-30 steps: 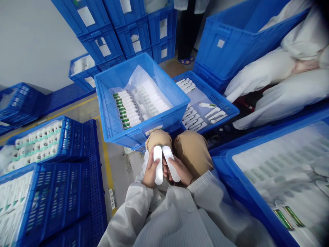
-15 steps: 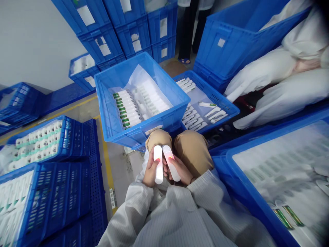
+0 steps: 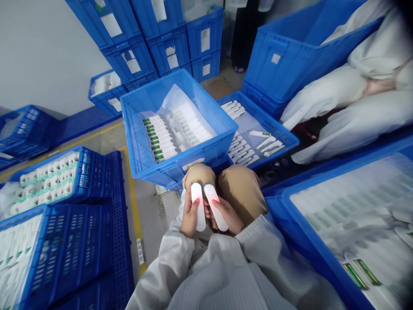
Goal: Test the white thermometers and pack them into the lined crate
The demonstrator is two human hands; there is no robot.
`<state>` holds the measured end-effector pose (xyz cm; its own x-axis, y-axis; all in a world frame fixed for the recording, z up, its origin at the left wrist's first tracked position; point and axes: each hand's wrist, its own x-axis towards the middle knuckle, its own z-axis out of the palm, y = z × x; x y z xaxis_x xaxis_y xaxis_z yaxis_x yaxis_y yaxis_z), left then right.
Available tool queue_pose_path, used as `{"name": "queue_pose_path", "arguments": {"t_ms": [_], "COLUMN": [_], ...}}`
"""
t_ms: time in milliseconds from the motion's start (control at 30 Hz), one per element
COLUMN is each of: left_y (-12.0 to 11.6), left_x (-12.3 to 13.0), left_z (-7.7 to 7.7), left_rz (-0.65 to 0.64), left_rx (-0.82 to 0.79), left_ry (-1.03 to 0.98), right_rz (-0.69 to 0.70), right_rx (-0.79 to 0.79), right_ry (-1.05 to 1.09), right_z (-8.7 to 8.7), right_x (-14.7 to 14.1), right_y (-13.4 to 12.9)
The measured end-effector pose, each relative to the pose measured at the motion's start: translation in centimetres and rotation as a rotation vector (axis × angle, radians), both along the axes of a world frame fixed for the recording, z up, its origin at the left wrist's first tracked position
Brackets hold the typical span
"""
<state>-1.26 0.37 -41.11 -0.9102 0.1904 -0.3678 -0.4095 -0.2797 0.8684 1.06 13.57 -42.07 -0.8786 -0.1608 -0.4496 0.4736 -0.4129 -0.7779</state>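
Note:
My left hand (image 3: 189, 218) is closed around a slim white rounded device (image 3: 200, 218), its thumb pressed on the front where a red glow shows. A matching white device (image 3: 220, 218) is gripped by my right hand (image 3: 233, 218), also glowing red under the thumb. Both devices are held side by side over my lap, slightly apart, their tops leaning to the left. The fingers behind them are partly hidden. Just beyond my knees stands a blue bin (image 3: 142, 172) with rows of white devices (image 3: 166, 137), several showing green-and-gold batteries.
A shallow blue tray (image 3: 292, 141) of white parts lies beyond my right knee. At the right is another blue bin (image 3: 285, 200) with devices under film. Blue crates (image 3: 97, 172) stand at the left. A co-worker's white-clothed legs (image 3: 325, 94) are at the upper right.
The device in my left hand has tilted, its top shifting slightly left, and the glow on it looks dimmer. My right hand has hardly moved. A person's dark-clad legs at the back have shifted.

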Motion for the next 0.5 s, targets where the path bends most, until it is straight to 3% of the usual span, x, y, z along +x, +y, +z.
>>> {"name": "queue_pose_path", "arguments": {"t_ms": [67, 200, 500], "left_y": [-0.2, -0.8, -0.7], "left_x": [0.0, -0.2, -0.5], "left_z": [0.5, 1.1, 0.6], "left_rz": [-0.025, -0.029, -0.033], "left_rx": [0.074, 0.043, 0.034], "left_ry": [-0.068, -0.104, -0.126], "right_rz": [-0.001, -0.022, 0.016], "right_rx": [0.026, 0.110, 0.118], "right_ry": [-0.009, -0.057, -0.082], "right_z": [0.1, 0.5, 0.0], "right_x": [-0.1, -0.8, -1.3], "right_y": [-0.2, -0.3, 0.0]}}
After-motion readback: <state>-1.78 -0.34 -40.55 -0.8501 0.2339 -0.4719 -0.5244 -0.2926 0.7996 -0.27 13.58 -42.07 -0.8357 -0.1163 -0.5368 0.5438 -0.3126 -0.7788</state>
